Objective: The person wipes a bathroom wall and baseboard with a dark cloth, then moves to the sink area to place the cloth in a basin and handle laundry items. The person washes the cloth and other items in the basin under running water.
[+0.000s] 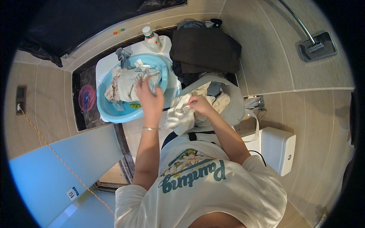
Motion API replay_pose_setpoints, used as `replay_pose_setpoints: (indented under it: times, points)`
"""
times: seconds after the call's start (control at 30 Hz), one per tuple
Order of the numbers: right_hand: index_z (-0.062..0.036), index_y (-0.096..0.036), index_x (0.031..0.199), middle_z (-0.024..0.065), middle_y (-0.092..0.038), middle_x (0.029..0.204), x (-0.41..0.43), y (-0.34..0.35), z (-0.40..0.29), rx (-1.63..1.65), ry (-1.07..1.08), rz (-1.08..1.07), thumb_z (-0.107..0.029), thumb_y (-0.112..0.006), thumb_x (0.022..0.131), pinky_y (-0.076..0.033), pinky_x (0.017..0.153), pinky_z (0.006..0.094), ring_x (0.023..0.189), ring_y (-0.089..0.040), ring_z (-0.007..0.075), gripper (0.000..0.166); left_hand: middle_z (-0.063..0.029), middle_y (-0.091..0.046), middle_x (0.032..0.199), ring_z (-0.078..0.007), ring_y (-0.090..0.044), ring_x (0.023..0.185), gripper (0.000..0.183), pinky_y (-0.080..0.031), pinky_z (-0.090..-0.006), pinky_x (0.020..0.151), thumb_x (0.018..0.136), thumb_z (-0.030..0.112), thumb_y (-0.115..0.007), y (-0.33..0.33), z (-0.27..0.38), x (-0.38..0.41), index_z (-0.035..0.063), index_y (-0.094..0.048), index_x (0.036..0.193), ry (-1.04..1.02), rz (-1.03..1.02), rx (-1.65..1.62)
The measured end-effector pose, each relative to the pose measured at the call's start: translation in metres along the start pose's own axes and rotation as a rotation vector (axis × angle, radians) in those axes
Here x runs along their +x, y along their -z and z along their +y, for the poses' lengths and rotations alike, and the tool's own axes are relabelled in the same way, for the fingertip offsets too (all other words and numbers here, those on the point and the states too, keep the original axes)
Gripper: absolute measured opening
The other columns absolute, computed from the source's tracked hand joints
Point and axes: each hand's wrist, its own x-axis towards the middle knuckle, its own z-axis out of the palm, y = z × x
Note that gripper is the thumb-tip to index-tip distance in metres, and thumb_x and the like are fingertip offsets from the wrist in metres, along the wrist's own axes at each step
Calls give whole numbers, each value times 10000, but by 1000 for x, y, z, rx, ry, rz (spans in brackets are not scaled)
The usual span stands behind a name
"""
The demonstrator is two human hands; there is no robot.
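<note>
My right hand [201, 105] pinches a white piece of clothing [181, 114], which hangs blurred over the near left rim of a pale laundry basket [236, 109]. Cream printed clothes [221, 104] and a dark grey cloth [214, 89] lie inside the basket. Over the right side of a light blue plastic basin [109, 114], my left hand [151, 95] is spread with its fingers apart and nothing plainly gripped. Its fingertips overlap a heap of pale clothes [129, 82] in the basin; whether they touch it cannot be told.
The basin sits on a white washbasin [168, 45] under a chrome faucet [123, 57]. A white bottle [152, 39] stands behind. Dark folded clothes [205, 50] are piled beyond the basket. A pink bowl [87, 98] holds a blue-handled brush [86, 99]. A toilet tank [276, 148] is at right.
</note>
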Motion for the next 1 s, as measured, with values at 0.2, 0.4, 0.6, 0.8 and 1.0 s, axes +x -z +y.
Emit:
replay_pose_setpoints:
  times: [0.2, 0.4, 0.6, 0.8, 1.0]
  points:
    - [-46, -540, 754, 64, -569, 805, -10, 53, -46, 1129, 58, -155, 51, -445, 743, -499, 740, 331, 795, -577, 198, 136, -202, -558, 1108, -333, -575, 975, 552, -463, -382, 856, 740, 121, -663, -4, 64, -43, 43, -465, 1250, -29, -609, -470]
    - [-62, -549, 974, 121, -592, 1055, -30, 55, -112, 1334, 282, -285, -16, -459, 858, -475, 883, 366, 1012, -569, 227, 154, -159, -601, 1068, -233, -606, 937, 495, -485, -313, 817, 760, -13, -544, -35, 51, -47, -4, -445, 1245, 310, -476, -814]
    - [-50, -529, 1083, 180, -606, 1102, -30, 62, -91, 1093, 188, -152, -65, -438, 917, -474, 915, 348, 1012, -608, 244, 190, -116, -557, 1078, -208, -528, 986, 333, -411, -319, 893, 799, 1, -551, 49, 52, 22, -17, -501, 1128, 221, 418, -496]
    - [-72, -551, 1044, 88, -641, 1023, -17, 35, -62, 722, -161, 63, -118, -487, 885, -465, 825, 285, 902, -602, 135, 178, -168, -554, 1025, -347, -509, 1005, 505, -389, -365, 927, 592, -116, -441, 63, 14, 32, 4, -566, 1067, -27, 315, -108]
    - [-7, -547, 1103, 136, -644, 1020, 12, -6, 34, -133, -102, 51, -157, -630, 754, -483, 786, 341, 934, -613, 246, 389, -225, -478, 1204, -382, -476, 1087, 504, -399, -429, 928, 728, 110, -629, -4, 15, -25, 49, -506, 1213, 3, -82, 221]
